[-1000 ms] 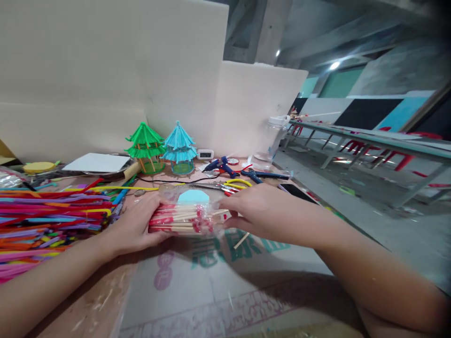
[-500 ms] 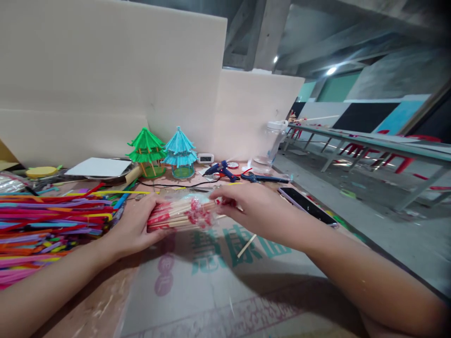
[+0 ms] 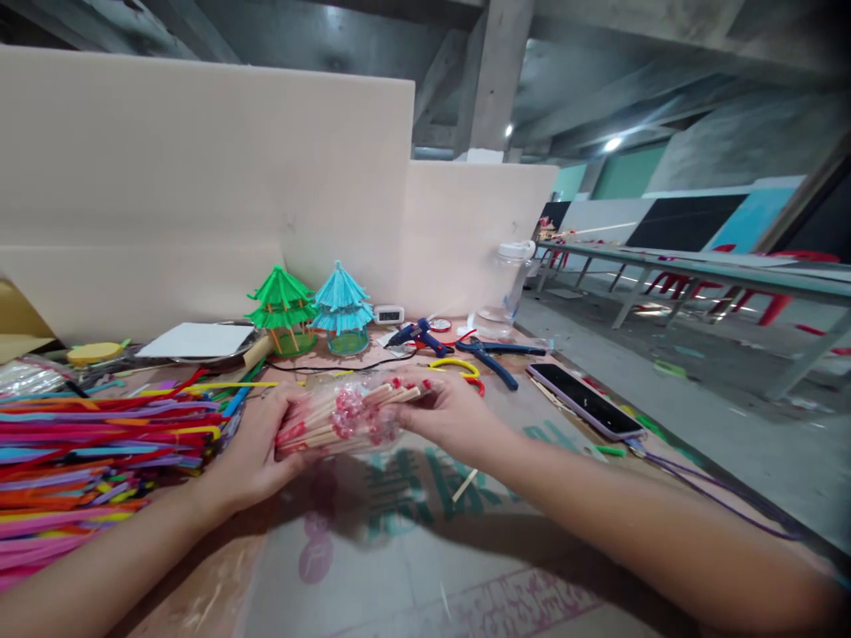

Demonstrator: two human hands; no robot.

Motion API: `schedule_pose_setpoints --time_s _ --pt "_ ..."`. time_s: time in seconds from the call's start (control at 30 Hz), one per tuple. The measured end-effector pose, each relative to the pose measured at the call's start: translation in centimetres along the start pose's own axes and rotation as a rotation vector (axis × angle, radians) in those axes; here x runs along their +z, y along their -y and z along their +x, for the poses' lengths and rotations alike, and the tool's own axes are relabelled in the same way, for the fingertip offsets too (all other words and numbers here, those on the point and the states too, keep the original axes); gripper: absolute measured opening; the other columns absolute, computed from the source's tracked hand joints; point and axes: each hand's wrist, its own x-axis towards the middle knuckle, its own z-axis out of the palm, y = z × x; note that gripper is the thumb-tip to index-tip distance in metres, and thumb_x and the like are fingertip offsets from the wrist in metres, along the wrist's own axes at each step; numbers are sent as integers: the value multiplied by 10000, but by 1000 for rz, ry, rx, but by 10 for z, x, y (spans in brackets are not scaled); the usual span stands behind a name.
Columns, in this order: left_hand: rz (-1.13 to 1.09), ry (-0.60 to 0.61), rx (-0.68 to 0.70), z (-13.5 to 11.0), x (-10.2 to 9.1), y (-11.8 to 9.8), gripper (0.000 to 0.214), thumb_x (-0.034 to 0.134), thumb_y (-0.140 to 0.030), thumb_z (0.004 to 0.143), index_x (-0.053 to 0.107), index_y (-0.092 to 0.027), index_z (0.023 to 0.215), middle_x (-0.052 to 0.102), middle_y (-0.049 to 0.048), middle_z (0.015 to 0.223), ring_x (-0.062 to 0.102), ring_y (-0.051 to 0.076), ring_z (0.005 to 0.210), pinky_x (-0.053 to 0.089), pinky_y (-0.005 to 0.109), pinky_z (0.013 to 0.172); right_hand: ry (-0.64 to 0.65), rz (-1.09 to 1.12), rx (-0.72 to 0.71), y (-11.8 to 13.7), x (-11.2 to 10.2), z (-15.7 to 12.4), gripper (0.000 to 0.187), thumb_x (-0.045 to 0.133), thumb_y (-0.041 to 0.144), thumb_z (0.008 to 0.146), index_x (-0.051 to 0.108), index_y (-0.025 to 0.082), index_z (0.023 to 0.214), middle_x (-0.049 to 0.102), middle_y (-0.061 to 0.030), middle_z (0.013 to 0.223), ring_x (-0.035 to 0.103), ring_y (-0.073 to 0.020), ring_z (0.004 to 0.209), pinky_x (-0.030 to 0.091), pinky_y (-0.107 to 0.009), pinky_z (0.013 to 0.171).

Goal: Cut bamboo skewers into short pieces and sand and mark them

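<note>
My left hand (image 3: 266,447) is wrapped round one end of a clear plastic pack of wooden chopsticks (image 3: 323,421) with red print, held above the work surface. At the pack's torn right end, my right hand (image 3: 448,412) is closed on several red-tipped chopsticks (image 3: 402,394) that stick out of the crumpled film. Its fingertips are partly hidden behind the sticks. One loose stick (image 3: 464,485) lies on the printed sheet (image 3: 372,567) below my right wrist.
Colourful pipe cleaners (image 3: 99,443) are heaped at left. Behind stand a green model pavilion (image 3: 282,310), a blue one (image 3: 341,306) and a small clock (image 3: 389,315). A glue gun (image 3: 418,337), pliers (image 3: 492,354), yellow-handled scissors (image 3: 456,365), a phone (image 3: 585,399) and a clear jug (image 3: 509,279) sit rightward.
My right hand has come in closer to the pack's end, and more chopsticks now jut out toward it. The view has tilted slightly upward, and the scissors now show behind my right hand.
</note>
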Motion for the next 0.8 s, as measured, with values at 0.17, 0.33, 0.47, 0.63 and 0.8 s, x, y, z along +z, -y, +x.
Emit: schedule_pose_setpoints --time_s 0.17,0.33,0.47,0.63,0.8 --pt "-54 31 3 0 1 3 450 567 -580 875 529 -226 1149 614 89 1106 564 291 1012 468 426 888 -191 51 -93 -5 4 -1 322 767 537 791 769 224 717 741 -59 949 670 -225 992 533 -394 920" --pt "-40 38 -27 1 1 2 454 557 -583 870 553 -217 1139 627 90 1110 561 288 1005 463 421 897 -298 151 -230 14 -7 -1 193 735 422 874 724 249 790 754 -18 1007 674 -198 1074 522 -398 983" --pt "-16 26 -36 1 2 2 445 548 -588 870 556 -221 1121 623 80 1095 563 279 986 464 389 860 -347 269 -352 49 -22 -8 107 587 366 993 654 298 945 765 24 1061 721 -182 1014 545 -418 983" --pt "10 32 -25 1 1 0 430 543 -580 878 549 -222 1116 630 64 1048 571 270 953 461 377 841 -726 73 -510 99 -42 -26 194 474 391 1038 612 321 922 682 32 843 697 -158 790 575 -347 807" --pt "14 23 -30 2 0 -1 446 545 -594 873 566 -225 1122 648 76 1050 594 286 950 485 404 835 -700 -227 -487 114 -69 -28 225 510 415 1014 624 276 879 497 43 612 388 -77 440 303 -272 455"
